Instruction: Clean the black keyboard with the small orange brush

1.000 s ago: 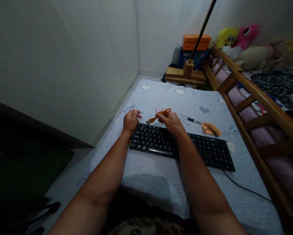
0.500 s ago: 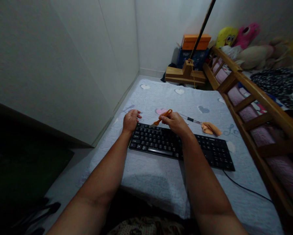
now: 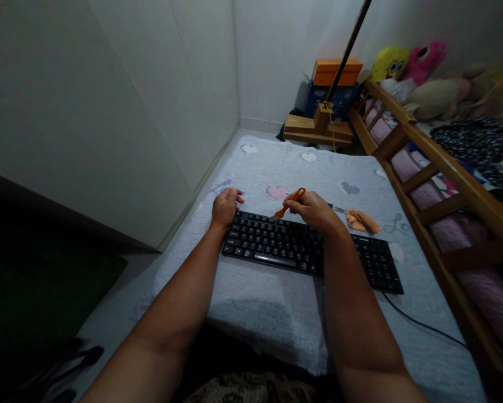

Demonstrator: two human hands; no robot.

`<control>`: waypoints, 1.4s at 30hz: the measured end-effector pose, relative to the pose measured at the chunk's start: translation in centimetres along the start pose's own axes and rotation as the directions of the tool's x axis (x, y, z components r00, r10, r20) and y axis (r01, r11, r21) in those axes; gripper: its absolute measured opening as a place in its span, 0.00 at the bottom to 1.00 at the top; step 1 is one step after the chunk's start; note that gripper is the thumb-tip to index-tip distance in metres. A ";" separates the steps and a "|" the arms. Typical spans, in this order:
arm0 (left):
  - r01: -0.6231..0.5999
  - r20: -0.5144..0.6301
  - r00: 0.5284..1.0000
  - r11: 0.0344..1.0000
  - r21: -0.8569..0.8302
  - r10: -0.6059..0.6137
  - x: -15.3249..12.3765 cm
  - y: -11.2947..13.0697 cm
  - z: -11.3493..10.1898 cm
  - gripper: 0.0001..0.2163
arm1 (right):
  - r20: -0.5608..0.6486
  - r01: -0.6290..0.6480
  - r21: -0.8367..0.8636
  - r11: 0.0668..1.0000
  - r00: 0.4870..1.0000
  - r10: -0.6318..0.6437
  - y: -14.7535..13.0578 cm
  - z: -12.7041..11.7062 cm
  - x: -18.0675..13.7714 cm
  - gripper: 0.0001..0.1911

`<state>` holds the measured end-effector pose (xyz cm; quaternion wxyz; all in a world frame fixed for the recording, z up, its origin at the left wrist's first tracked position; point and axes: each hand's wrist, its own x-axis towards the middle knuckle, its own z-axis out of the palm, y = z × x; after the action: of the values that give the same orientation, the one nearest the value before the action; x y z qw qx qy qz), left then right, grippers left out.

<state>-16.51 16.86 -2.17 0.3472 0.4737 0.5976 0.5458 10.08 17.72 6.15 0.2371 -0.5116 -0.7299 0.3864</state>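
Note:
A black keyboard (image 3: 272, 240) lies flat on a pale blue, heart-patterned cover. At its far left corner, my left hand (image 3: 226, 207) grips the edge with curled fingers; the palm side is hidden. Between the thumb and fingers of my right hand (image 3: 314, 210) is a small orange-handled brush (image 3: 291, 203). Its pale bristles point down and left at the top row of keys. My right hand and forearm cover part of the keyboard. Just beyond them lie a crumpled orange cloth (image 3: 361, 221) and a thin metal-shafted tool (image 3: 338, 209), mostly hidden behind the hand.
The keyboard's cable (image 3: 423, 323) runs off to the right over the cover (image 3: 251, 291). A wooden bed rail (image 3: 440, 162) borders the right side, with plush toys behind it. On the left stands a white panel (image 3: 150, 112). A wooden stand (image 3: 318, 126) and boxes are at the back.
My right hand has shifted right with the brush, its bristles moving along the top keys. More of the tool behind is now covered. My left hand stays at the corner.

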 end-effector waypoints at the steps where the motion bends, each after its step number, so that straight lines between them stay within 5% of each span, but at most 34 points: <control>1: 0.004 -0.001 1.000 1.000 0.000 -0.004 0.0 0.0 0.0 0.18 | -0.003 -0.006 -0.013 1.000 1.000 0.006 -0.2 -0.2 -0.2 0.10; 7: 0.000 0.000 1.000 1.000 -0.022 0.000 -0.1 0.3 0.2 0.18 | -0.064 0.016 -0.030 0.999 0.998 -0.018 -1.3 -1.0 -1.0 0.09; 17: 0.012 0.000 1.000 1.000 0.026 -0.012 -0.2 0.9 0.2 0.14 | -0.245 0.073 -0.009 0.997 0.967 -0.073 -2.2 2.2 -0.1 0.07; 32: 0.014 0.010 1.000 0.999 0.035 -0.014 -0.2 0.8 0.2 0.15 | -0.035 0.140 -0.131 0.981 0.989 -0.146 -3.8 2.2 -1.3 0.07; 42: 0.012 0.008 1.000 0.999 0.037 -0.012 -0.2 0.8 0.3 0.14 | -0.170 0.116 -0.107 0.987 0.976 -0.133 -3.5 2.8 -0.9 0.04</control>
<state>-16.08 16.74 -1.46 0.3442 0.4785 0.6091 0.5306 6.33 15.35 7.36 0.2996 -0.5079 -0.7544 0.2883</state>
